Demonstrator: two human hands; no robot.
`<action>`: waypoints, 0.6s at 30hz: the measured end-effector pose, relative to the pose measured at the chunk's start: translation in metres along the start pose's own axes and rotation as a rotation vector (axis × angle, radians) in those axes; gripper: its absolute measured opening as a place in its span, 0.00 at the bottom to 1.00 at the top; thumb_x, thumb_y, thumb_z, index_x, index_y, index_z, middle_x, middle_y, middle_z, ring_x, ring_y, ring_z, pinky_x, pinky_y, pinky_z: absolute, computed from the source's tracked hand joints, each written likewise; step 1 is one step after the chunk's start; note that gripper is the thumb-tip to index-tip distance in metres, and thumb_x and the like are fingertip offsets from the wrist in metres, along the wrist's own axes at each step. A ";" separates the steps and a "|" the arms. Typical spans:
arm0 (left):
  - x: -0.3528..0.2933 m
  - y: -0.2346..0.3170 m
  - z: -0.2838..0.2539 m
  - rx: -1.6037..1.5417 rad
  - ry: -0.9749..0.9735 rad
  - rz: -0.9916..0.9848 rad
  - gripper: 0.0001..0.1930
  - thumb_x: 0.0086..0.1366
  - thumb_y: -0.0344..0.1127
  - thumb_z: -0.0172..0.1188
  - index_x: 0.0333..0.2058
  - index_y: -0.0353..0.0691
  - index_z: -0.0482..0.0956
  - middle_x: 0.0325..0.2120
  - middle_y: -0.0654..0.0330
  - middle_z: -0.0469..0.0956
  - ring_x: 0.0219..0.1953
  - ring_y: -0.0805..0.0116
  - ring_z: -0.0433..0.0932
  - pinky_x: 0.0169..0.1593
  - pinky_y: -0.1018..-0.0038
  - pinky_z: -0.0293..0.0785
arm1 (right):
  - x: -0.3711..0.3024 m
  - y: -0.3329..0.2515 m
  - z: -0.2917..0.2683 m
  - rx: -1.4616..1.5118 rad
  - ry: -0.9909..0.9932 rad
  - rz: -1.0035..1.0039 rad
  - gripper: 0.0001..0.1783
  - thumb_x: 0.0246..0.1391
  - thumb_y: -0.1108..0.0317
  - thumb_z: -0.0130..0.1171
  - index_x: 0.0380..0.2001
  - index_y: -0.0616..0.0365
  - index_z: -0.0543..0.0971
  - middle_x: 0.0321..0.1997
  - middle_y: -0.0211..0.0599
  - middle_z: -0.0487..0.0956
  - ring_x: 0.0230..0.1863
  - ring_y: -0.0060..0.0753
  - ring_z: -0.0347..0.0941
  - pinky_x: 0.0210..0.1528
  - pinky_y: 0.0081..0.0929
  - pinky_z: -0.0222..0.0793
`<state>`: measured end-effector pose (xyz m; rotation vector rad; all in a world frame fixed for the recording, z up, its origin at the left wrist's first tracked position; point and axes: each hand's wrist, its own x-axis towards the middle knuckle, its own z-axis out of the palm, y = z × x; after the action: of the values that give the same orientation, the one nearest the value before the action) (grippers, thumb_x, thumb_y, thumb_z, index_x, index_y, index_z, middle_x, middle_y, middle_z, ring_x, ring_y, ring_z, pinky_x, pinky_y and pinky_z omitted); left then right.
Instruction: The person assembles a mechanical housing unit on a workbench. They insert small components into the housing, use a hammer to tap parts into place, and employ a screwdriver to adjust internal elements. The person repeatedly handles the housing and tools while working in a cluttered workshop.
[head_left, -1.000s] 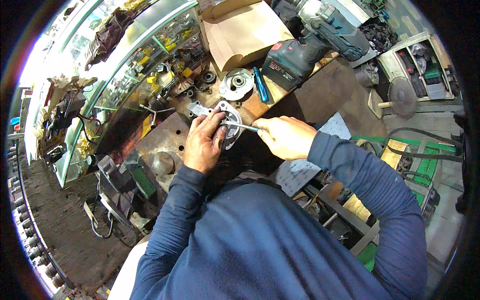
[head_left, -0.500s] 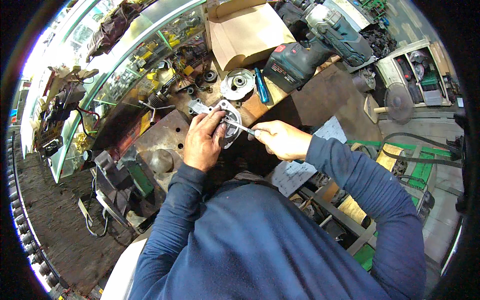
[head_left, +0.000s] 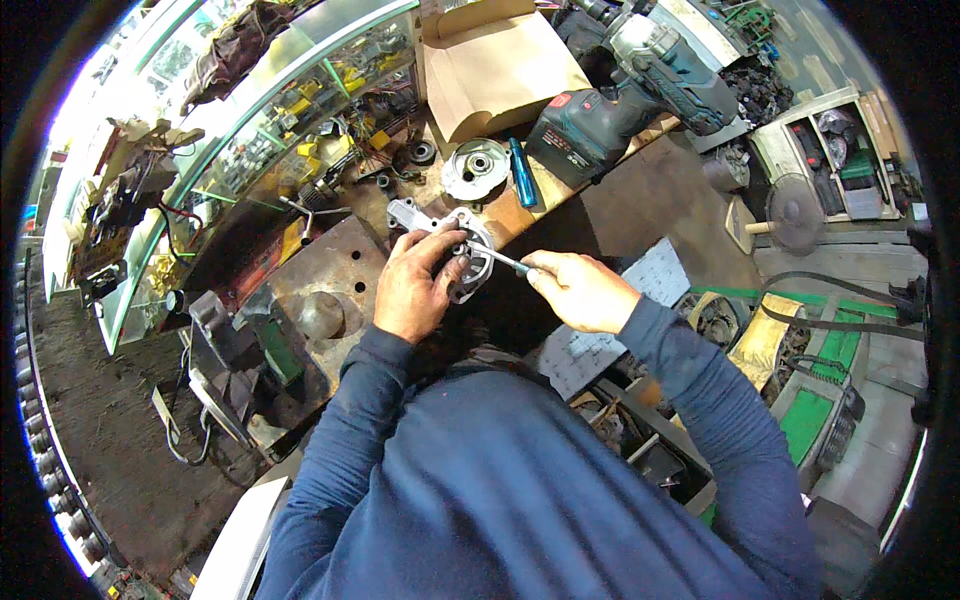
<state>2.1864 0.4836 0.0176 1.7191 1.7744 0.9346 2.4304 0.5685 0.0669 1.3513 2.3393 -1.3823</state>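
Note:
My left hand (head_left: 413, 287) grips a silvery cast metal housing (head_left: 408, 214) over the near edge of the bench, its fingers lying across the round, ring-shaped end. A lug with holes sticks out beyond the fingertips. In my right hand (head_left: 587, 292) is a screwdriver (head_left: 503, 259), its bright shaft pointing left into the ring beside my left thumb. The fist covers most of its handle, and the tip's exact contact is too small to tell. Just past the housing lie a round metal cover (head_left: 476, 170) and a blue cylindrical tool (head_left: 522, 173).
A cordless impact wrench (head_left: 620, 110) rests at the bench's right end, near an open cardboard box (head_left: 500, 70). Left of my hands is a steel plate (head_left: 345, 255) beside a vise (head_left: 225, 340). Glass cases (head_left: 330, 55) line the far left, and a wooden tray (head_left: 835, 150) stands far right.
Both hands have shifted slightly right and nearer with the housing. The screwdriver remains in the ring, my right hand lower, and the housing's lug shows more.

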 end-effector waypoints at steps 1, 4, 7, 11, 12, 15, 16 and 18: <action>0.000 0.002 0.000 -0.007 0.013 -0.007 0.18 0.65 0.35 0.68 0.53 0.43 0.85 0.57 0.56 0.83 0.55 0.49 0.78 0.60 0.59 0.75 | -0.002 -0.002 0.002 -0.005 -0.001 0.008 0.19 0.72 0.61 0.52 0.56 0.62 0.79 0.39 0.54 0.84 0.41 0.54 0.82 0.45 0.45 0.75; 0.000 0.003 0.000 -0.003 0.014 -0.066 0.18 0.64 0.35 0.70 0.53 0.44 0.85 0.56 0.55 0.83 0.54 0.48 0.79 0.58 0.59 0.76 | -0.004 -0.005 0.001 -0.029 0.020 -0.002 0.19 0.71 0.58 0.52 0.56 0.57 0.80 0.37 0.54 0.85 0.40 0.60 0.83 0.44 0.50 0.76; 0.000 0.000 0.001 -0.027 0.012 -0.073 0.19 0.62 0.34 0.71 0.52 0.44 0.85 0.54 0.54 0.84 0.53 0.49 0.80 0.57 0.59 0.77 | -0.003 -0.005 -0.002 -0.099 0.032 -0.010 0.20 0.71 0.56 0.51 0.57 0.54 0.80 0.36 0.53 0.85 0.39 0.61 0.82 0.43 0.55 0.76; 0.000 -0.004 0.006 -0.013 0.076 0.031 0.18 0.61 0.34 0.73 0.50 0.45 0.86 0.51 0.55 0.86 0.53 0.51 0.81 0.57 0.61 0.78 | -0.006 -0.002 -0.001 -0.121 0.061 -0.057 0.20 0.70 0.58 0.53 0.57 0.57 0.80 0.32 0.53 0.84 0.36 0.60 0.82 0.40 0.52 0.75; -0.001 -0.005 0.009 -0.018 0.103 0.032 0.17 0.60 0.34 0.73 0.50 0.45 0.87 0.49 0.55 0.86 0.53 0.51 0.81 0.56 0.61 0.79 | -0.007 -0.001 0.001 -0.126 0.063 -0.057 0.20 0.70 0.58 0.53 0.57 0.57 0.80 0.32 0.54 0.84 0.36 0.61 0.82 0.40 0.51 0.75; -0.003 -0.006 0.015 0.035 0.188 0.099 0.17 0.60 0.35 0.73 0.48 0.45 0.87 0.47 0.57 0.87 0.51 0.53 0.83 0.55 0.62 0.80 | -0.010 0.003 0.008 -0.071 0.043 0.040 0.20 0.71 0.59 0.54 0.57 0.61 0.79 0.36 0.53 0.85 0.38 0.51 0.84 0.43 0.46 0.76; -0.004 -0.007 0.017 0.061 0.218 0.132 0.16 0.60 0.35 0.74 0.48 0.45 0.88 0.47 0.57 0.88 0.50 0.54 0.84 0.55 0.63 0.80 | -0.011 0.004 0.013 0.021 0.084 0.011 0.20 0.71 0.60 0.54 0.56 0.62 0.79 0.37 0.51 0.85 0.39 0.46 0.83 0.44 0.43 0.75; -0.005 -0.010 0.020 0.053 0.253 0.150 0.15 0.59 0.35 0.74 0.46 0.44 0.88 0.46 0.58 0.88 0.50 0.55 0.85 0.54 0.63 0.80 | -0.008 0.004 0.024 0.181 0.148 -0.015 0.20 0.72 0.60 0.55 0.55 0.66 0.79 0.39 0.47 0.85 0.41 0.35 0.81 0.47 0.38 0.74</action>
<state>2.1952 0.4815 -0.0035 1.8564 1.8600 1.2268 2.4312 0.5464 0.0544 1.5365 2.3680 -1.5838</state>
